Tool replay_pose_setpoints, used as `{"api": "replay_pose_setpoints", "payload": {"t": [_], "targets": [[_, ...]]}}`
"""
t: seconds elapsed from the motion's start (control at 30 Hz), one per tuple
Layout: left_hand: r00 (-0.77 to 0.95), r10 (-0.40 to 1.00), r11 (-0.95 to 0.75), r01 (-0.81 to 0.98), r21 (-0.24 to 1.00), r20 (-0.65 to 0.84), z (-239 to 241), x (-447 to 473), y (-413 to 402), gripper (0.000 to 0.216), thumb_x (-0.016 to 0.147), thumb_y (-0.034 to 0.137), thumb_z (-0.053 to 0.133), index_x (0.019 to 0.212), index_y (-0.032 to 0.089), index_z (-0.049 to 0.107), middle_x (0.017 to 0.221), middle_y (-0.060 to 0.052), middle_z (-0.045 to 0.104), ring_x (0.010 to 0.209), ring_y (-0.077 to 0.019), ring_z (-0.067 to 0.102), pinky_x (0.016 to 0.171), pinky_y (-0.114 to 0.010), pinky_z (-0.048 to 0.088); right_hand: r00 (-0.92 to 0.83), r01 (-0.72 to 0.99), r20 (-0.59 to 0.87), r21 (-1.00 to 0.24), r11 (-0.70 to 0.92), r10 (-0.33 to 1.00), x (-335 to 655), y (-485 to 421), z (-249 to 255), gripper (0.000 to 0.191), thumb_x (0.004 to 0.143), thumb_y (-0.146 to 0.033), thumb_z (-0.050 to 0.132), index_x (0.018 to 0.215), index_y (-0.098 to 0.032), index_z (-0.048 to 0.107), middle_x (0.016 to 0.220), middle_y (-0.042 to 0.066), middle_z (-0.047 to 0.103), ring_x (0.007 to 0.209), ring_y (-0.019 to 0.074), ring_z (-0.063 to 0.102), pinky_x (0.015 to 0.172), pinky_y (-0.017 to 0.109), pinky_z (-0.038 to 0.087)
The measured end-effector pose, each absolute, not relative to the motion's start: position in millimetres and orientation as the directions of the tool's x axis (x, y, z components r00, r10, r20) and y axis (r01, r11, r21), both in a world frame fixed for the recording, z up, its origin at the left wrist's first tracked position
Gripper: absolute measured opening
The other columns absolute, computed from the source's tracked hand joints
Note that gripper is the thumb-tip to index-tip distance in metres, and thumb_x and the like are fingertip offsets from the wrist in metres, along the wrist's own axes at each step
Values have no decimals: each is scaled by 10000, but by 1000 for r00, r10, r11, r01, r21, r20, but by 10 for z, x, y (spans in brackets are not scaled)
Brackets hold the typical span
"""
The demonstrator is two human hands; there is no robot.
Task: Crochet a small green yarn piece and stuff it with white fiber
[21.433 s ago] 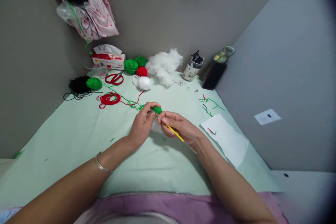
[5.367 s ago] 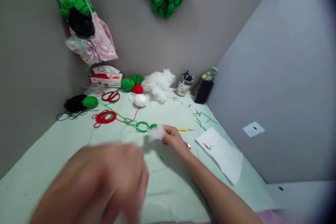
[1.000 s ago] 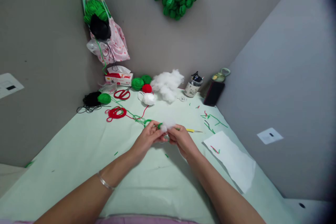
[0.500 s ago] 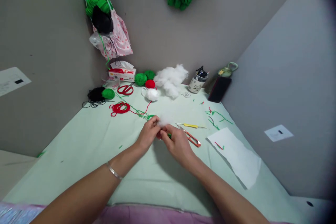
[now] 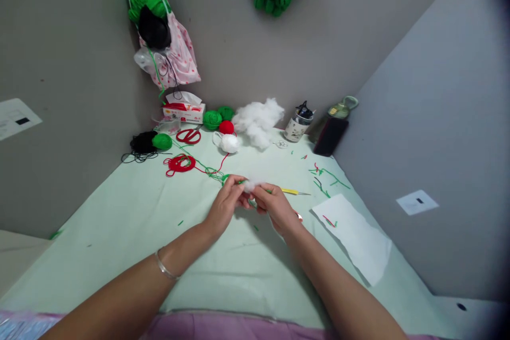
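My left hand (image 5: 227,203) and my right hand (image 5: 275,206) meet over the middle of the table, fingers closed. Between them they hold a small green crocheted piece (image 5: 252,203), mostly covered by the fingers. A tuft of white stuffing (image 5: 252,185) sits at the piece, between the fingertips. Just past my right hand lies a yellow-handled crochet hook (image 5: 290,191), its left end hidden. Orange thread snips (image 5: 299,217) are almost wholly covered by that hand. Near my left fingertips is loose green yarn (image 5: 217,174).
White stuffing (image 5: 257,123) is heaped at the back, beside green yarn balls (image 5: 212,119), a red ball (image 5: 226,127) and white yarn (image 5: 229,143). Red scissors (image 5: 188,136) and coiled red yarn (image 5: 181,163) lie left. A torn paper sheet (image 5: 354,239) and yarn scraps (image 5: 324,175) lie right.
My right hand has shifted right and turned, now covering most of the snips. The stuffing tuft sits lower, between both hands' fingertips. A green scrap now shows on the table below the hands.
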State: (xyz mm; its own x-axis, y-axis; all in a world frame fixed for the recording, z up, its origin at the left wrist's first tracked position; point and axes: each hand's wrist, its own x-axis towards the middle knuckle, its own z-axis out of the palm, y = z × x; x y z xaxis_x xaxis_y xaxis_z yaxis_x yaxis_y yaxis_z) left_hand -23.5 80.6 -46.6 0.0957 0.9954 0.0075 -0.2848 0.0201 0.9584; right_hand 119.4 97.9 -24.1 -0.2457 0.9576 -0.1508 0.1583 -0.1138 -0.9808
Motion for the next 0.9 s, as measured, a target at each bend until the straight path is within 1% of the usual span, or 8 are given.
{"api": "replay_pose_setpoints", "payload": {"t": [0.07,0.13,0.27,0.47,0.57,0.67,0.8,0.9], "targets": [[117,993,40,-294,955,-6,-484,-236,817,289,936,463,560,1048,198,536,766,18,629,645,-147,627,710,-338,588,-243,175,-138,-980,-97,960,1201,979,-245,255,790,-377,595,621,-186,595,525,-39,465,494,96,324,487,247,276],[131,991,44,-292,955,-6,-494,-242,830,296,900,448,628,1030,203,524,757,33,612,637,-141,629,714,-338,588,-239,200,-110,-978,-62,965,1215,986,-258,215,761,-326,598,603,-181,601,552,-27,522,515,95,353,509,248,279],[141,990,19,-274,962,21,-486,-255,843,318,857,410,679,1039,204,521,731,52,606,628,-137,637,711,-322,581,-241,254,-53,-967,11,969,1252,995,-245,168,750,-251,548,603,-188,600,551,-35,532,538,105,392,536,249,292],[100,995,16,-246,969,10,-513,-247,890,250,797,332,704,838,223,483,583,102,514,468,-93,510,529,-230,489,-301,372,22,-918,139,953,1184,824,-128,239,859,-268,501,665,-198,621,608,-17,598,573,130,458,597,264,330],[75,997,50,-255,966,-32,-548,-247,919,224,765,293,682,786,224,471,579,98,504,435,-76,445,448,-191,394,-308,469,59,-859,206,950,1114,735,-124,219,873,-261,520,681,-204,608,631,-13,617,573,133,460,616,271,312],[65,994,99,-277,956,-84,-560,-249,917,133,745,219,606,762,220,474,539,94,472,442,-83,448,438,-175,353,-292,556,72,-799,231,954,1082,740,-162,190,855,-250,552,674,-212,595,601,-24,597,548,130,435,605,273,284],[69,990,138,-332,933,-122,-522,-236,875,130,754,192,581,776,221,456,568,88,482,493,-84,475,496,-167,411,-223,559,69,-808,185,972,1126,846,-212,206,820,-253,595,619,-207,594,558,-34,547,546,124,412,591,267,276],[124,986,149,-374,915,-110,-476,-235,843,190,840,335,637,849,221,486,658,66,558,558,-95,537,586,-215,517,-206,497,47,-855,146,977,1205,941,-242,241,834,-280,574,610,-194,598,562,-32,552,549,117,430,577,255,300]]}}
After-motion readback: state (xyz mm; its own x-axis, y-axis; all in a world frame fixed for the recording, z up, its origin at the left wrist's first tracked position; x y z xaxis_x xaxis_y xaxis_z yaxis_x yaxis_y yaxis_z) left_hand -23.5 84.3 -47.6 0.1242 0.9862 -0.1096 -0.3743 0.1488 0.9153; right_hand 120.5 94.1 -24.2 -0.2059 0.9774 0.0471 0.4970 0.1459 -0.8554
